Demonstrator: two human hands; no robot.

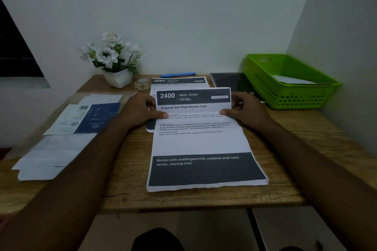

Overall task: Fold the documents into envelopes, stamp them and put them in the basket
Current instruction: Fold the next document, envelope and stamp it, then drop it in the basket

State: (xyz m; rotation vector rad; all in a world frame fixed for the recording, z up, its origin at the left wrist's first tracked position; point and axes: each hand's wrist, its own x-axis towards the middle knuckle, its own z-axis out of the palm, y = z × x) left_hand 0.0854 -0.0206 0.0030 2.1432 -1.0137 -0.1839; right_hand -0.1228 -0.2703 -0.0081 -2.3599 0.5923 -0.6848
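A printed document [201,142] headed "2400 Desk / Study" lies in the middle of the wooden desk [130,195], its top part lifted off the surface. My left hand [140,111] grips its upper left edge and my right hand [245,111] grips its upper right edge, thumbs on the printed face. Another document [179,82] headed "2684" lies just behind it. Several white envelopes [53,155] are spread at the left, with a blue and white one [85,118] on top. The green basket [289,81] at the back right holds a white envelope [293,80].
A white pot of white flowers [114,61] stands at the back left. A blue pen [177,75] lies by the wall, a small stamp-like item [141,83] beside the pot, and a dark notebook [232,82] left of the basket. Walls close in behind and on the right.
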